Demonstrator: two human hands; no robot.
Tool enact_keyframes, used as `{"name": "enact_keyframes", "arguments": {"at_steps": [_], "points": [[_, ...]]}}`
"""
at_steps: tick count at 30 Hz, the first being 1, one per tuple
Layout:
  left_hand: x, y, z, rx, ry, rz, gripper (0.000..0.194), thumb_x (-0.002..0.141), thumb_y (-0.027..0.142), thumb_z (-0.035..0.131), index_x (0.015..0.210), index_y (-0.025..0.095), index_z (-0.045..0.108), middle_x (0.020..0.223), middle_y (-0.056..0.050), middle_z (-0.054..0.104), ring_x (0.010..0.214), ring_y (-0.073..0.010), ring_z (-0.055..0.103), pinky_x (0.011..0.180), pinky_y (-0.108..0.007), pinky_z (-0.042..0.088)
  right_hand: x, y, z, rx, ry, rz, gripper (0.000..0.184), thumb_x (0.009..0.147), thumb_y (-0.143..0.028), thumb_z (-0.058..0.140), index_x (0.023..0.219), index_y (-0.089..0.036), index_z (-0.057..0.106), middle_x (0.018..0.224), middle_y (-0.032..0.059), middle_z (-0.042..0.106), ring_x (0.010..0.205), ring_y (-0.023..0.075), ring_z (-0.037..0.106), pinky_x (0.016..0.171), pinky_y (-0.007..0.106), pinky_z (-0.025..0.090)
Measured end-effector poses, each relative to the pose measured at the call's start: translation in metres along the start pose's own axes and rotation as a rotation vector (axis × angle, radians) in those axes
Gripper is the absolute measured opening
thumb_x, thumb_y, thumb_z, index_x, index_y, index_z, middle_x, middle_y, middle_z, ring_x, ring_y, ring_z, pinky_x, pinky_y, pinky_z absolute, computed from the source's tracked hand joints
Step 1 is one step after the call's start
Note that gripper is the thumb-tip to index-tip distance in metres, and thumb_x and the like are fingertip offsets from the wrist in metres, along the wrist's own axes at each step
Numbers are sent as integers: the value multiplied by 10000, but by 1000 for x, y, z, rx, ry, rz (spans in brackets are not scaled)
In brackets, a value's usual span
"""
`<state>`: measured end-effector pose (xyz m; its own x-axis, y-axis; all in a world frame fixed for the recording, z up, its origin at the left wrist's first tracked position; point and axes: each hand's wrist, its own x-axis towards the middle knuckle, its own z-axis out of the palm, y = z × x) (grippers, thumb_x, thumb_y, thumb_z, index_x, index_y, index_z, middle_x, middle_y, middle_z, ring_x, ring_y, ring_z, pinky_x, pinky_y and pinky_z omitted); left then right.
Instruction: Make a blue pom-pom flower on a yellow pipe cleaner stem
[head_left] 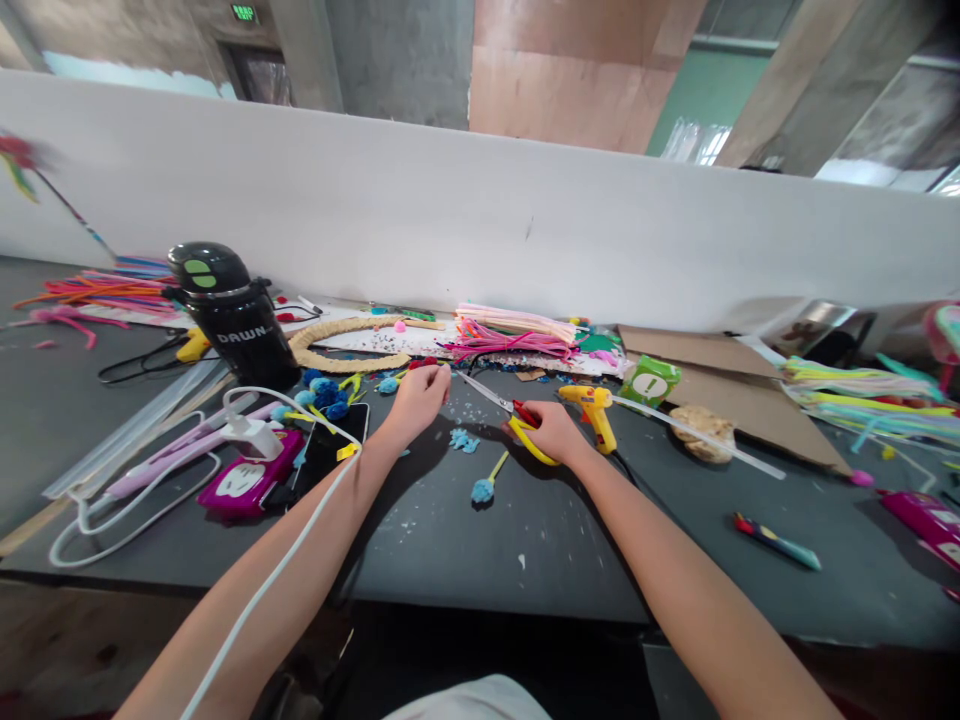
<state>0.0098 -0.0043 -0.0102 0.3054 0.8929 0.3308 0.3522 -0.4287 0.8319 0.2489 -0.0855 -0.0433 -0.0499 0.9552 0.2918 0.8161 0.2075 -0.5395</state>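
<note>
Dark tabletop (450, 555), scissors (505, 402) partly hidden

The dark grey table (480, 570) supports a black bottle (244, 325) at ten o'clock, a magenta box (232, 492) at nine and cardboard (765, 425) at two. A blue pompom (482, 491) lies centrally.

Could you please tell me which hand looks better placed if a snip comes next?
Probably the right hand: it holds the scissors, which point toward the left hand; that hand looks closed, though whether it pinches anything I cannot tell.
</note>
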Motion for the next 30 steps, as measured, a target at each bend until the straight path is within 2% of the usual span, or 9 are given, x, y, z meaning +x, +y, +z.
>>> {"name": "enact_keyframes", "arguments": {"at_steps": [14,22,30], "points": [[0,3,0,-1,-15,0,471,931,465,375,567,184,476,516,11,504,511,-119,462,541,-253,353,-1,0,1,12,-8,-2,339,731,-462,616,596,-171,507,561,-32,443,556,104,351,507,236,244],[0,-1,1,-4,-31,8,473,938,460,367,574,181,485,520,9,510,515,-122,469,542,-256,350,0,-2,-1,-5,-15,-5,406,762,-529,605,593,-168,527,555,-25,480,553,105,361,516,245,231],[1,2,0,-6,-28,2,488,946,462,346,568,184,483,528,-1,525,531,-130,489,569,-261,369,1,0,0,50,5,22,355,749,-493,628,635,-163,565,583,-19,504,574,115,417,529,233,281]]}}
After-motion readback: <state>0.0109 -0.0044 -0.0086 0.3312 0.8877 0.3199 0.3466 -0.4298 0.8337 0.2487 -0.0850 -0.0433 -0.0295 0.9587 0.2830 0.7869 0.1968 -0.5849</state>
